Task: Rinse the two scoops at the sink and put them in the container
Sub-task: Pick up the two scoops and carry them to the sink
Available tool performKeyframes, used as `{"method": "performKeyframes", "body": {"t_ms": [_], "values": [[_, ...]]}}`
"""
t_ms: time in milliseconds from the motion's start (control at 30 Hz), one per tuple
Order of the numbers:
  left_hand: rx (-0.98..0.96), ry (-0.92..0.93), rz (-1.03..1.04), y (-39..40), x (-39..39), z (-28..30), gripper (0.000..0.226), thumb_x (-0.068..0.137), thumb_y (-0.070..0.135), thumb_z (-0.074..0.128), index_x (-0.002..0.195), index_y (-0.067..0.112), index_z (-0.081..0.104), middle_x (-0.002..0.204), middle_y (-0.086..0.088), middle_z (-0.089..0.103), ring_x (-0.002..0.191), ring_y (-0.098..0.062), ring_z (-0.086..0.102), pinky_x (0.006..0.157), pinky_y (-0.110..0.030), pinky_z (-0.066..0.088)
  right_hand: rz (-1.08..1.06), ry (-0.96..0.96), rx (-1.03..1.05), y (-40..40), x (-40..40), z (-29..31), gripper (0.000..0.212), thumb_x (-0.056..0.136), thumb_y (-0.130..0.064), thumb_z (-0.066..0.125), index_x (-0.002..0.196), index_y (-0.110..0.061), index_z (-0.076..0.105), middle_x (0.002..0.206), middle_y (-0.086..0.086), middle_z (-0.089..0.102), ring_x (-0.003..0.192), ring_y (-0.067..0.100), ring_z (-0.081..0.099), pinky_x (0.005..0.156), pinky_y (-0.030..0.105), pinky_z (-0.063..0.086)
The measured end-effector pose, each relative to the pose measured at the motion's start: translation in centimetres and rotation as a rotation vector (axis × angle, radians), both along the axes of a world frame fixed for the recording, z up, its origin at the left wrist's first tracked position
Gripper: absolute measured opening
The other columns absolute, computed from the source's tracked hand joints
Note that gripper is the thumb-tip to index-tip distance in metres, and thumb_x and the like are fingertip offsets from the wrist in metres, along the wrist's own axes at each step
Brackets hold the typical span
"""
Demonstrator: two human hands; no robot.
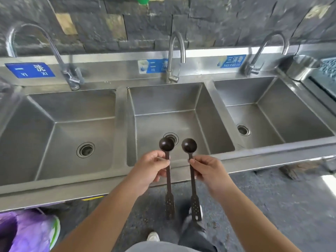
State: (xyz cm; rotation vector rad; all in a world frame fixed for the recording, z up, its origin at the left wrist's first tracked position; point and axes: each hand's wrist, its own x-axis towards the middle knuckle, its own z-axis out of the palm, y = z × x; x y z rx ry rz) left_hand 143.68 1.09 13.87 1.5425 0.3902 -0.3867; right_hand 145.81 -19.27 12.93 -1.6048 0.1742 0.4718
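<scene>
Two scoops, left scoop (pixel 167 144) pinched in left hand (pixel 148 169), right scoop (pixel 189 145) in right hand (pixel 211 172), over middle sink (pixel 214 115); tap (pixel 175 57) dry, so rinsing and container (pixel 301 67) pending.

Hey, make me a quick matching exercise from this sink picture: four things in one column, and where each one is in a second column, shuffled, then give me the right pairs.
Things
1. left scoop
2. right scoop
3. steel container
4. purple bag

Places
A. on the counter at the far right, beside the right faucet
B. pinched in the right hand
C. on the floor at the lower left, below the sink's front edge
D. pinched in the left hand

Pairs: 1-D, 2-B, 3-A, 4-C
</scene>
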Motion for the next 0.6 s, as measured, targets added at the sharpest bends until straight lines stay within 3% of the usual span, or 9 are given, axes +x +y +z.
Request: {"method": "performKeyframes", "body": {"t_ms": [100, 300, 467, 600], "values": [[0.044, 0.028, 0.055, -0.7, 4.8, -0.9, 0.01, 0.085, 0.01, 0.065, 0.086, 0.018, 0.071, 0.068, 0.004, 0.07, 0.052, -0.008, 0.063, 0.039, -0.018, 0.036, 0.009, 0.008, -0.01, -0.8, 6.2, -1.1, 0.028, 0.091, -0.013, 0.066, 0.064, -0.016, 0.071, 0.051, -0.001, 0.051, 0.048, 0.011, 0.039, 0.045, 0.018, 0.032], [0.13, 0.138, 0.138, -1.8, 13.8, -2.7, 0.01, 0.087, 0.013, 0.065, 0.092, 0.019, 0.071, 0.073, 0.0, 0.072, 0.056, -0.008, 0.067, 0.04, -0.017, 0.036, 0.07, 0.093, 0.005, -2.1, 17.5, -3.8, 0.024, 0.091, -0.009, 0.066, 0.069, -0.013, 0.074, 0.055, 0.0, 0.059, 0.047, 0.008, 0.047, 0.046, 0.016, 0.039], [0.172, 0.247, 0.206, -2.4, 20.4, -6.0, 0.013, 0.089, 0.014, 0.066, 0.101, 0.018, 0.067, 0.083, -0.004, 0.07, 0.048, -0.002, 0.062, 0.041, -0.013, 0.04, 0.134, 0.201, -0.084, -2.1, 25.3, -7.1, 0.015, 0.089, -0.01, 0.068, 0.076, -0.004, 0.073, 0.063, 0.01, 0.057, 0.056, 0.018, 0.047, 0.058, 0.028, 0.038], [0.118, 0.333, 0.243, -2.0, 24.8, -10.2, 0.012, 0.091, 0.009, 0.064, 0.101, 0.014, 0.066, 0.083, -0.008, 0.068, 0.051, -0.008, 0.061, 0.039, -0.014, 0.035, 0.127, 0.32, -0.127, -1.0, 30.0, -11.7, 0.016, 0.089, -0.008, 0.069, 0.074, -0.01, 0.074, 0.051, 0.0, 0.062, 0.047, 0.01, 0.053, 0.058, 0.027, 0.044]]}}
